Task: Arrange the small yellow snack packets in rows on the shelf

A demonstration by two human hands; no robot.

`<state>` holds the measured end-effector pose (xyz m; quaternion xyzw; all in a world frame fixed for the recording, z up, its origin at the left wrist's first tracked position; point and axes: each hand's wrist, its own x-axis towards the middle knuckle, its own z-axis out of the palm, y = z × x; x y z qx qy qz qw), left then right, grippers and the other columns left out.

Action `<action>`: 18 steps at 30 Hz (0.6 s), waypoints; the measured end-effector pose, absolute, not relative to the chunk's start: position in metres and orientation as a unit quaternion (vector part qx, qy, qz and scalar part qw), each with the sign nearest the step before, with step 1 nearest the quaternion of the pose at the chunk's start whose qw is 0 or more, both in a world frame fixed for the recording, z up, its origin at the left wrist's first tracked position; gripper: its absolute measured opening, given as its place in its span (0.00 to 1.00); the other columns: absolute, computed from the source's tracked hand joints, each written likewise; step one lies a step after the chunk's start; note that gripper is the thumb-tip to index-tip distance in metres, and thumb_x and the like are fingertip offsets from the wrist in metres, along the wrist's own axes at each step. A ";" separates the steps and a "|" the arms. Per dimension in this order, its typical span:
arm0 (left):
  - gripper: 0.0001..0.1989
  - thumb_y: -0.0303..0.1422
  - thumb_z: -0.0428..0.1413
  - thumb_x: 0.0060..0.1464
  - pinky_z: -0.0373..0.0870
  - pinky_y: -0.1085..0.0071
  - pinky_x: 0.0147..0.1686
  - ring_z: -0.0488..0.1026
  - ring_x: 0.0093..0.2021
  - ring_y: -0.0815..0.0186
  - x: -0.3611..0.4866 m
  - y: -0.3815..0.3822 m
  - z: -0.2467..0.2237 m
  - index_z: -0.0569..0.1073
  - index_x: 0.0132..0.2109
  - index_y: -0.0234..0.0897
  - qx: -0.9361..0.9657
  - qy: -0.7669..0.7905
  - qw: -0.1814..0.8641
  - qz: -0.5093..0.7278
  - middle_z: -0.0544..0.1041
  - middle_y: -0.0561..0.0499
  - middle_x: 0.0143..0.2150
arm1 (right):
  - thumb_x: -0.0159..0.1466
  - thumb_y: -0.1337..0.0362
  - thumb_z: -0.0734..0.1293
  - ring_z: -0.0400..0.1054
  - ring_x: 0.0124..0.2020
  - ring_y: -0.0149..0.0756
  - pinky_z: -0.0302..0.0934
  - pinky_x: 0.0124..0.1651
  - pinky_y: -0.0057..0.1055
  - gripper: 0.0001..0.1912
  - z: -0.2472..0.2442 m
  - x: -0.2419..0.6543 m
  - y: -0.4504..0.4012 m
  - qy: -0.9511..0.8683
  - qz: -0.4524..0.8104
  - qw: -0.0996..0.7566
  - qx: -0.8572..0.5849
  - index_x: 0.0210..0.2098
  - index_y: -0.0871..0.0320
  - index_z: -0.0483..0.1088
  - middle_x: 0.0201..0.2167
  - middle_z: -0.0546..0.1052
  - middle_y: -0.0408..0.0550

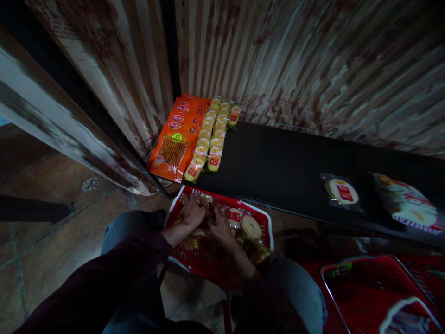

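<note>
Both of my hands reach down into a red basket (266,227) with a white rim, set between my knees. My left hand (193,211) is at the basket's far left, among clear-wrapped snacks. Beside it, my right hand (219,225) touches the packets near the middle. The fingertips of both hands are dim and partly hidden, so I cannot make out a grip. Right of my right hand lie round wrapped cakes (251,227), one with a red label. Yellowish packets (260,254) sit lower in the basket.
A black shelf (274,160) runs beyond the basket. On it lie orange snack bags (177,134), rows of small yellow packets (217,139), a round wrapped cake (342,191) and a white bag (410,204). More red baskets (368,287) stand at lower right. A striped curtain (278,60) hangs behind.
</note>
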<state>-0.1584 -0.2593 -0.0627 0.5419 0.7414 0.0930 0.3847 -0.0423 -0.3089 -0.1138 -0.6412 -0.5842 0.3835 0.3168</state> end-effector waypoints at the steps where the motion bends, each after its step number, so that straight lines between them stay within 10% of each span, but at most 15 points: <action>1: 0.15 0.30 0.52 0.54 0.66 0.65 0.49 0.70 0.53 0.57 -0.159 -0.258 -0.065 0.68 0.50 0.34 0.541 0.732 0.407 0.081 0.71 0.39 0.55 | 0.55 0.70 0.61 0.71 0.51 0.42 0.64 0.56 0.43 0.28 -0.115 -0.042 -0.309 -0.575 0.393 0.322 -0.641 0.55 0.55 0.67 0.50 0.76 0.52; 11: 0.14 0.21 0.48 0.52 0.63 0.67 0.53 0.71 0.53 0.61 -0.152 -0.263 -0.068 0.71 0.45 0.33 0.588 0.651 0.476 0.064 0.74 0.41 0.52 | 0.56 0.60 0.63 0.67 0.54 0.43 0.57 0.60 0.48 0.27 -0.109 -0.033 -0.307 -0.474 0.464 0.362 -0.656 0.55 0.57 0.65 0.53 0.73 0.54; 18: 0.13 0.19 0.49 0.50 0.67 0.67 0.50 0.73 0.46 0.65 -0.151 -0.264 -0.064 0.74 0.36 0.37 0.579 0.642 0.482 0.144 0.78 0.50 0.45 | 0.53 0.55 0.66 0.73 0.44 0.45 0.68 0.45 0.42 0.21 -0.104 -0.030 -0.309 -0.405 0.491 0.395 -0.663 0.44 0.58 0.71 0.44 0.77 0.53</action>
